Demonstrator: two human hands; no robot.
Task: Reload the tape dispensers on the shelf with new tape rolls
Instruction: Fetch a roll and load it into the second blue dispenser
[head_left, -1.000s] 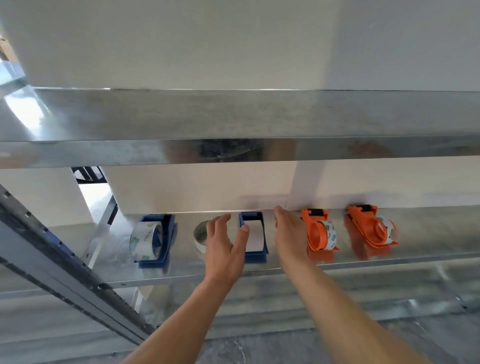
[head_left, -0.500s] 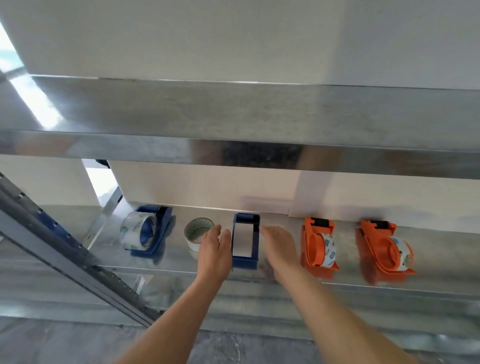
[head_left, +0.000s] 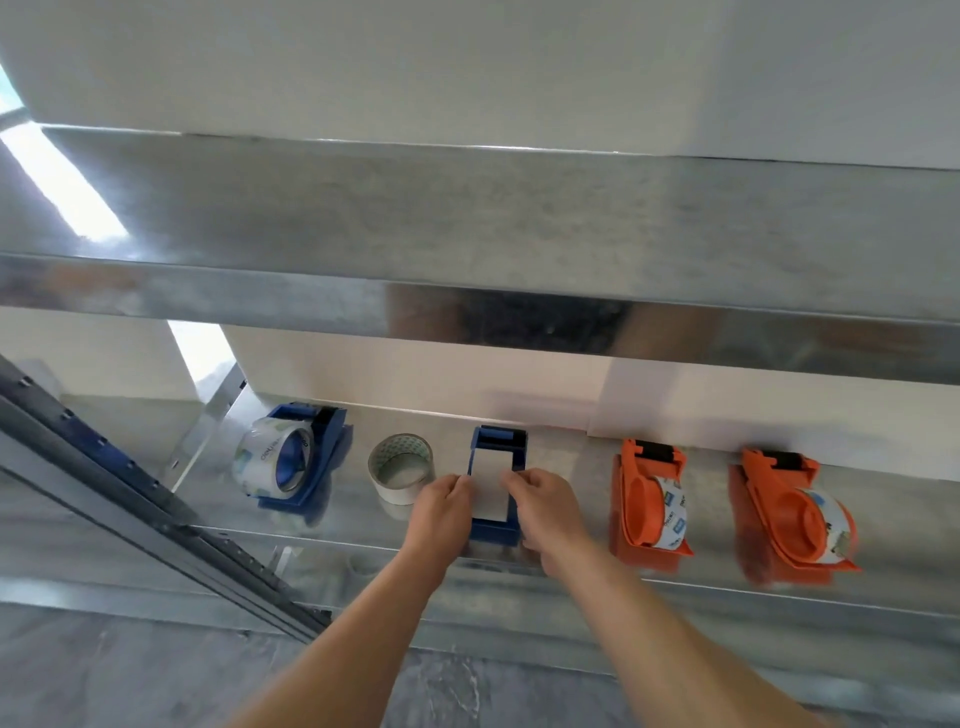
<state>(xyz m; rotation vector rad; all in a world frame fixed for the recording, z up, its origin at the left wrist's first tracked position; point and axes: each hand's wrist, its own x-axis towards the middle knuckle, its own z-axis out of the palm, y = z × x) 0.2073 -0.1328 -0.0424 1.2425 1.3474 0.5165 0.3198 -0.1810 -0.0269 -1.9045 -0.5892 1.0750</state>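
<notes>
— Steel shelf (head_left: 569, 460) against a white wall: what do the two hands have?

— The centre dispenser (head_left: 497, 441), blue, standing near the shelf's front edge. The left hand (head_left: 440, 512) curls its fingers on the left wall; the right hand (head_left: 546, 506) pinches the right wall. Both grips are narrow, closed on the plastic.

— And the new tape?

— A loose roll (head_left: 397, 493) lies flat, hole up, just beside the left hand, between the centre dispenser and a loaded blue dispenser (head_left: 306, 457). Two orange dispensers (head_left: 652, 499) to the right carry rolls.

— Which hand fetches it?

— The left, by the look of it: the roll lies on that side, well apart from the right hand. The centre dispenser's long axis runs front to back, far end at the wall, so the roll would likely go in from above. A pale rectangle (head_left: 488, 483) fills the cradle; whether it is a spent core cannot be told.
</notes>
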